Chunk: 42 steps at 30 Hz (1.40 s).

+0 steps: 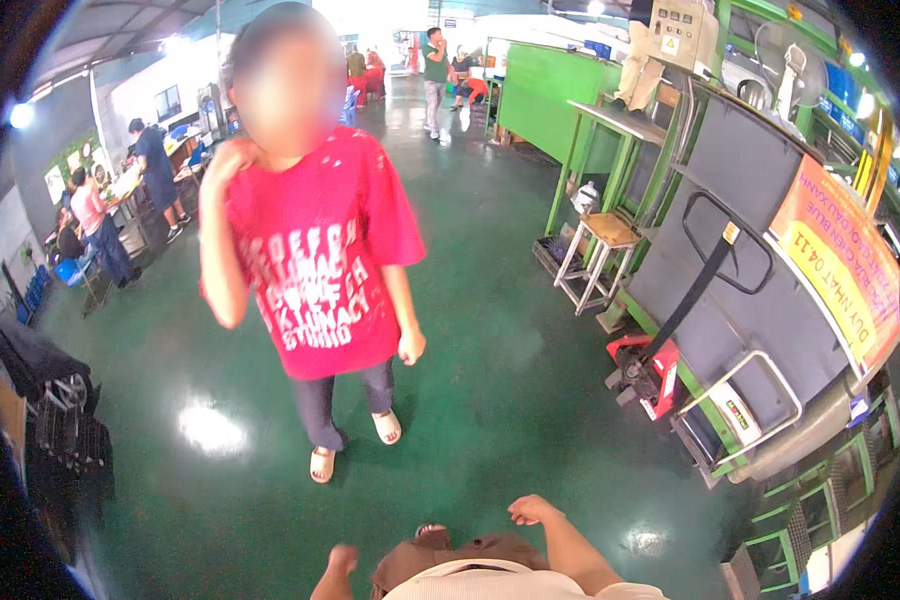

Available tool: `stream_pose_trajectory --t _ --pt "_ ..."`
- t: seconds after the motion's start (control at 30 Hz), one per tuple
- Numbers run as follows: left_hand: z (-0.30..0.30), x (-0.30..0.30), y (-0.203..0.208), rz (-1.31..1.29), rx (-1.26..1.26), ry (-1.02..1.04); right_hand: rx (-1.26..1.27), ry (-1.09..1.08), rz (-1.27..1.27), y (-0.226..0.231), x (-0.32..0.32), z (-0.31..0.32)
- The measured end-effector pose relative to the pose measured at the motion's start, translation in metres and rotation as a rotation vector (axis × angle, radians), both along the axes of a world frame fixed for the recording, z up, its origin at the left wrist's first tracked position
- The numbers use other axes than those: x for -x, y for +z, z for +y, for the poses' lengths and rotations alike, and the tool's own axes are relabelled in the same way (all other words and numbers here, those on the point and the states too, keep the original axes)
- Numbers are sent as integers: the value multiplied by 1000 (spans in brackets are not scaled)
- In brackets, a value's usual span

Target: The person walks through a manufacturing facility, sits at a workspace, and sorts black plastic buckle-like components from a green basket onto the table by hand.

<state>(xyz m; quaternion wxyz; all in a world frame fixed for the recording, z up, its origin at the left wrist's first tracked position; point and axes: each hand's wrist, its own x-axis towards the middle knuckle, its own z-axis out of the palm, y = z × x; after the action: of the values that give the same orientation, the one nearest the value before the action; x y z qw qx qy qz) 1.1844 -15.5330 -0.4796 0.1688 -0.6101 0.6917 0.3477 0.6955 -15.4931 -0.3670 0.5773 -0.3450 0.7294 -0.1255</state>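
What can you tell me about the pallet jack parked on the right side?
The pallet jack stands on the green floor beside a big grey machine. It has a red body low down, a small black wheel section under it, and a long black handle that leans up to the right and ends in a loop grip against the machine's grey panel. It looks like painted metal. Nobody touches it; the person's hands are well away from it, near the lower edge.

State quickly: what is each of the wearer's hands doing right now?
Left hand: loosely curled, empty, touching nothing.
Right hand: loosely curled, empty, touching nothing.
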Motion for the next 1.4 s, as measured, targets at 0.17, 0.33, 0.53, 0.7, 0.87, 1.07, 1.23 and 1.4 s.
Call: stream_pose_trajectory --t 0.17,0.33,0.53,0.7,0.87,1.07,1.23,1.4 --pt "-261 219 107 438 244 -15 47 -602 -127 -9 101 -26" --pt "-391 364 169 745 278 29 13 -582 55 -80 254 -68" --pt "-372 317 34 173 62 -504 6 -522 107 -33 333 -274" --pt "-415 272 25 -118 -300 -101 148 -536 -2 31 337 -486" --pt "-532 295 -3 -183 -379 -35 140 -371 51 10 353 -613" --pt "-774 384 -33 -150 -24 -278 -105 -527 46 -18 412 -688" --pt "-1054 579 120 499 381 120 -90 -698 146 18 478 -731" --pt "-1200 649 144 946 415 253 -246 -1005 31 -41 555 -795"
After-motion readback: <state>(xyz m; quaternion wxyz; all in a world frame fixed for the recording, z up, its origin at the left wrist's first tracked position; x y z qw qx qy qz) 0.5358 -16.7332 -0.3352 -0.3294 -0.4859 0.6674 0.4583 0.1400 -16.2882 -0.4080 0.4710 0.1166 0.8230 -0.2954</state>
